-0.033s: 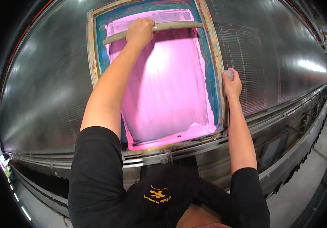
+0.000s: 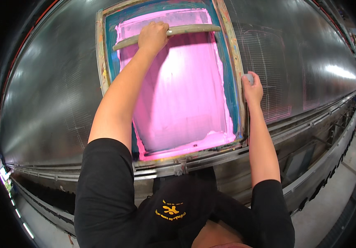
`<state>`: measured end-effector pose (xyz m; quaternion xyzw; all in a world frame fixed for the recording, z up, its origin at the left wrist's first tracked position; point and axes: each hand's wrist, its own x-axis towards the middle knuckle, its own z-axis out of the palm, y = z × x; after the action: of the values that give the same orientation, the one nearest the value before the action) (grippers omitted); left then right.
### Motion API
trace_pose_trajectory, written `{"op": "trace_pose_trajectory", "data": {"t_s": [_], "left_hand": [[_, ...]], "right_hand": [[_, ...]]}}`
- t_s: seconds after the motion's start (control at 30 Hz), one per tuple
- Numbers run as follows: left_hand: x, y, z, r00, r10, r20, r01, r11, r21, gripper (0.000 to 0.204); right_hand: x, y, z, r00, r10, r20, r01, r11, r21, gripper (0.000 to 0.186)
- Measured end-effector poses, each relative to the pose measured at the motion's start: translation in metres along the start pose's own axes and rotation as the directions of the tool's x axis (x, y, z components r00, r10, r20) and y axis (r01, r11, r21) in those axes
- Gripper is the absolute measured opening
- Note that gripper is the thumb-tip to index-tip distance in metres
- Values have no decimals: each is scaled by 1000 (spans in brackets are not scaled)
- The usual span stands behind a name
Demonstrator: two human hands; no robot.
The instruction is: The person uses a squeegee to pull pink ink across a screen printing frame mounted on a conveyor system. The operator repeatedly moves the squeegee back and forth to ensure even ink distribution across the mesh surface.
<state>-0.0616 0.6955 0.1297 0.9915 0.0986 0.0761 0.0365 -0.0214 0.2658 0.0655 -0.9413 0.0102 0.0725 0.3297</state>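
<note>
A screen-printing frame [image 2: 232,50] lies on the long dark table in front of me, its wooden rim stained with paint. Bright pink ink [image 2: 182,95] covers the middle of its mesh, bordered by teal. Across the far part of the mesh rests a squeegee [image 2: 194,29] with a long pale handle, its left end a little nearer me. My left hand [image 2: 153,36] is wrapped over the handle left of its middle. Beside the frame's right rim, my right hand [image 2: 253,91] is closed round a small grey rounded piece [image 2: 249,78], perhaps a knob; its lower part is hidden.
The dark table [image 2: 45,95] stretches to both sides, with faint pink rectangular outlines on its right part. A metal rail [image 2: 306,118] runs along its near edge, close to my body. Below lie an open metal framework and the grey floor [image 2: 330,194].
The squeegee, under my left hand, sits very slightly nearer to me on the mesh. My right hand stays at the frame's side. The view has shifted a little.
</note>
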Motion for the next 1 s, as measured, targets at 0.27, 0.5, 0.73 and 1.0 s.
{"op": "trace_pose_trajectory", "data": {"t_s": [0.27, 0.5, 0.73, 1.0], "left_hand": [[-149, 82, -28, 997, -34, 64, 36, 999, -34, 13], [-297, 168, -57, 987, -32, 156, 42, 997, -64, 26], [-395, 235, -77, 965, -32, 259, 51, 996, -68, 40], [-400, 230, -81, 976, -25, 218, 54, 991, -125, 30]], "right_hand": [[9, 10, 1, 993, -114, 8, 113, 992, 46, 60], [9, 14, 2, 990, -120, 68, 115, 991, 75, 69], [15, 17, 1, 986, -117, 122, 104, 989, 105, 72], [-40, 29, -87, 964, -224, -145, 265, 860, 436, 70]]}}
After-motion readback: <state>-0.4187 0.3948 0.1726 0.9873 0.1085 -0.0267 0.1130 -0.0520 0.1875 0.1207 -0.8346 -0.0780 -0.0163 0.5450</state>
